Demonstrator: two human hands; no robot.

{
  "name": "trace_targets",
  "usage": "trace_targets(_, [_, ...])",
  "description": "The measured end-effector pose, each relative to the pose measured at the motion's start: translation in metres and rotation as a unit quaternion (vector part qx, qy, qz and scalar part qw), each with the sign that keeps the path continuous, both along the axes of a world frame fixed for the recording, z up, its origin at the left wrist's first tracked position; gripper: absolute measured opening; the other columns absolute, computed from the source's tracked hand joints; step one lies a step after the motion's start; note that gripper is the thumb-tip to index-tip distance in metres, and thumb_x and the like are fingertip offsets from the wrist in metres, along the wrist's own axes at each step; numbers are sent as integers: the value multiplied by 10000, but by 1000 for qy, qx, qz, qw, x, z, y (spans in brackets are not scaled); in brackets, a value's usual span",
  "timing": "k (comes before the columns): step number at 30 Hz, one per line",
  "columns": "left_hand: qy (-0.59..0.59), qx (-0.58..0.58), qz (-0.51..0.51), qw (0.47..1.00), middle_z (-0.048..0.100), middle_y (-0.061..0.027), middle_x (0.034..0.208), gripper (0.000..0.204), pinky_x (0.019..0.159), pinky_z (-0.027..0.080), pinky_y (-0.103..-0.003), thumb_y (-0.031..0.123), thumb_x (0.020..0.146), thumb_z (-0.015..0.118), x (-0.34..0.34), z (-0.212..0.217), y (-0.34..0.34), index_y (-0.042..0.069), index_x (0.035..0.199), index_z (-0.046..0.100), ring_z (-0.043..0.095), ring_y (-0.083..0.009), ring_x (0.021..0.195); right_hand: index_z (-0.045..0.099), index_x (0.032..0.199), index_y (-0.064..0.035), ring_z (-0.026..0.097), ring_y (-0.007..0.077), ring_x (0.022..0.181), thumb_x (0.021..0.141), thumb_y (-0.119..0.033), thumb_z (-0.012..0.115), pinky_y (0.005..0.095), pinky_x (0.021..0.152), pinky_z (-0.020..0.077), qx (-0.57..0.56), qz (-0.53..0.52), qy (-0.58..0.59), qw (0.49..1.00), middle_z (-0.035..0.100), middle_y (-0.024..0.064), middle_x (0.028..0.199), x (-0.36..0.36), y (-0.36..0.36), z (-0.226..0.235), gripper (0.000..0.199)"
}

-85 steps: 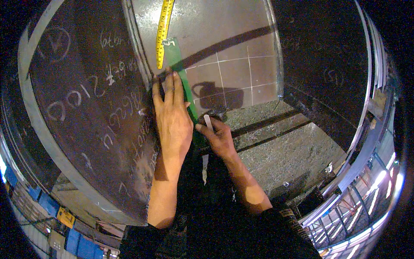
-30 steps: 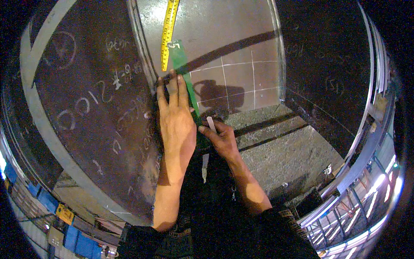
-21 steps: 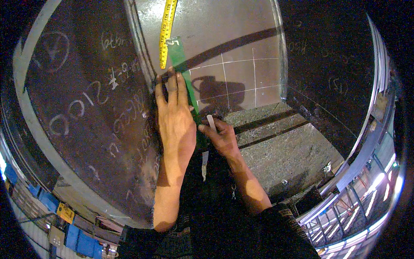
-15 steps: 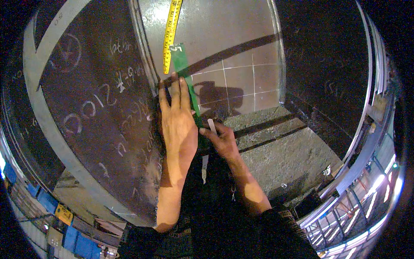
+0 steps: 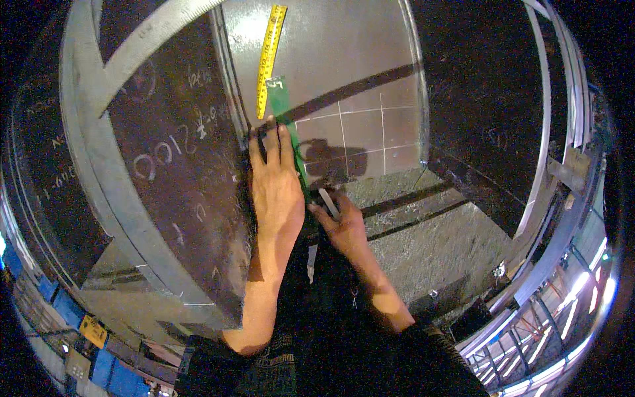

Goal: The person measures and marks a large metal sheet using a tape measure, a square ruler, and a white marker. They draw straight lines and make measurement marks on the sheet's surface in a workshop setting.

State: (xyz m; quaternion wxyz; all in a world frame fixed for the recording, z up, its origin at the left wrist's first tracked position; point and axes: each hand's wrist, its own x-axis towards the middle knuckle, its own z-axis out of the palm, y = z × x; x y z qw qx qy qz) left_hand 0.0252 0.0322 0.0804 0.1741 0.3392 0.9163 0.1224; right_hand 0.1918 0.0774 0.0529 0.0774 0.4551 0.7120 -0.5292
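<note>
My left hand point(image 5: 276, 195) lies flat with its fingers stretched out along a green straight strip point(image 5: 280, 100), pressing it against a brown metal plate point(image 5: 357, 46). The strip runs toward my body, and its near end is lost in shadow beside my right hand point(image 5: 344, 225). My right hand is closed in a pinch on a white chalk stick point(image 5: 329, 203), close to the strip's near part. Whether the stick's tip touches the plate is hidden. Beyond my left fingertips, a yellow tape measure blade point(image 5: 268, 66) lies alongside the strip's far end.
Thin white lines cross in a grid on the plate. Tall dark steel walls stand on both sides, the left one point(image 5: 192, 172) bearing chalk marks and a grey flange point(image 5: 109, 192). Rough grey concrete point(image 5: 436, 248) lies at the near right. Blue boxes point(image 5: 112, 374) stand at the lower left.
My view has shifted a little, so the walls and tape blade sit differently in it. The chalk stick leans slightly more in my right hand. My left hand still rests on the strip.
</note>
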Motion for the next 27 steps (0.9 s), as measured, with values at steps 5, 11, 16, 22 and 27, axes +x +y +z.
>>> trace_targets(5, [-1,-4,-11,1000,393,-241,1508,545,1159,330,-456,-4,889,470,-1,2,-3,-99,1424,427,382,-484,1342,584,1226,-35,616,491,980,950,-156,590,494,854,504,237,158,-9,959,632,288,1034,-21,22,51,302])
trace_targets(11, [22,-4,-20,1000,406,-238,1499,543,1166,320,-452,-4,886,475,-1,2,0,-95,1420,438,380,-472,1351,595,1078,-51,622,441,915,912,-122,617,492,808,514,223,95,12,970,629,219,977,-91,55,31,182])
trace_targets(16, [49,8,-34,998,410,-241,1494,509,1171,308,-465,16,902,477,-1,-2,-1,-97,1398,463,383,-470,1349,552,1131,-31,642,423,927,892,-164,635,498,781,545,268,123,69,953,620,218,1067,-104,52,5,285])
trace_targets(22, [65,9,-65,996,423,-252,1481,494,1172,308,-458,68,923,509,0,4,0,-96,1388,474,388,-466,1344,578,1095,-12,650,421,901,878,-168,621,497,752,549,281,119,84,949,632,222,1041,-114,43,15,271])
trace_targets(27, [42,28,-31,998,423,-255,1483,559,1164,324,-454,1,867,549,3,0,-2,-97,1408,448,407,-472,1329,590,1136,-6,675,412,846,888,-175,559,489,748,570,238,237,2,942,660,231,1016,-78,31,38,302])
